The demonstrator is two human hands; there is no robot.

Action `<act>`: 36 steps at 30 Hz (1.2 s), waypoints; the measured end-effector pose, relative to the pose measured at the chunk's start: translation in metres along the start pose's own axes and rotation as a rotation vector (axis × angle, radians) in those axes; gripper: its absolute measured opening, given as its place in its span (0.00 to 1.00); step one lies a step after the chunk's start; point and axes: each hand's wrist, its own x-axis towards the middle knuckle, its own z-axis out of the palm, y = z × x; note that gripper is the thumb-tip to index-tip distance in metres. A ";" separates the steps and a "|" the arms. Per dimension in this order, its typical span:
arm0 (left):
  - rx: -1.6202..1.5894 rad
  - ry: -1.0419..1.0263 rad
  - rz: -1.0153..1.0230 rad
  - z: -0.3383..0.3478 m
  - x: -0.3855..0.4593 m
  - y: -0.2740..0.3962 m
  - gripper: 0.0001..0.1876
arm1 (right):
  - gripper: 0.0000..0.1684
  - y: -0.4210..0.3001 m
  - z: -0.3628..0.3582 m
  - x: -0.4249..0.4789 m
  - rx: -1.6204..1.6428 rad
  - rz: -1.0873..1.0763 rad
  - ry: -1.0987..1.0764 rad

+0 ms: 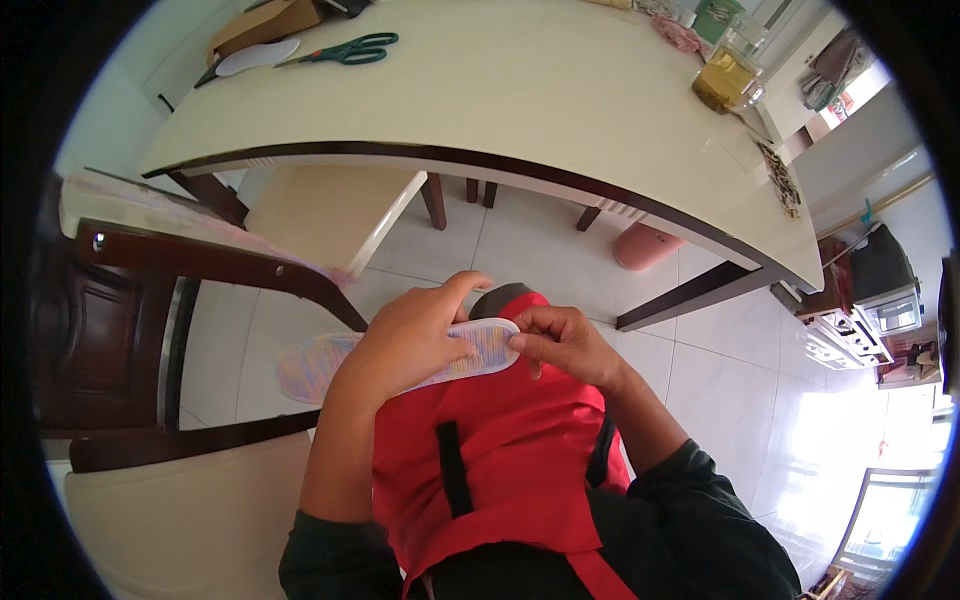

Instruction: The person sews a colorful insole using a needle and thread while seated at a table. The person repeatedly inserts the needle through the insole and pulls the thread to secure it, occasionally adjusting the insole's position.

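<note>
A shoe insole (484,352) covered with multicoloured stitching and rimmed in white lies over the lap of my red apron (510,450). My left hand (420,337) grips it across the middle, fingers over the far edge and thumb on top. At its right end, my right hand (559,345) pinches the rim between thumb and fingers. Whether a needle sits in those fingers is too small to tell. Left of my wrist, the wide end of the insole sticks out. Pink and lilac thread (225,225) hangs over the wooden chair's back (202,255).
Ahead stands a cream table (510,90) with a dark edge. On it are green-handled scissors (349,52), a white insole (259,56), a cardboard box (262,26) and a glass jug of yellow liquid (727,75). A pink bin (646,246) stands underneath.
</note>
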 end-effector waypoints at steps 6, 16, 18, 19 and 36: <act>0.412 0.717 0.305 -0.011 0.001 0.021 0.29 | 0.09 0.002 0.020 -0.010 0.205 -0.180 0.252; -0.838 0.851 0.280 0.009 -0.010 0.003 0.24 | 0.07 -0.008 0.076 0.028 1.078 -0.426 0.339; -0.819 0.766 0.296 0.011 -0.001 0.007 0.26 | 0.06 -0.007 0.083 0.036 1.057 -0.423 0.321; -0.831 0.747 0.306 0.011 0.003 0.006 0.27 | 0.06 -0.004 0.085 0.039 1.045 -0.422 0.317; -1.099 0.451 0.350 0.011 0.018 -0.010 0.32 | 0.05 -0.002 0.085 0.033 0.989 -0.326 0.413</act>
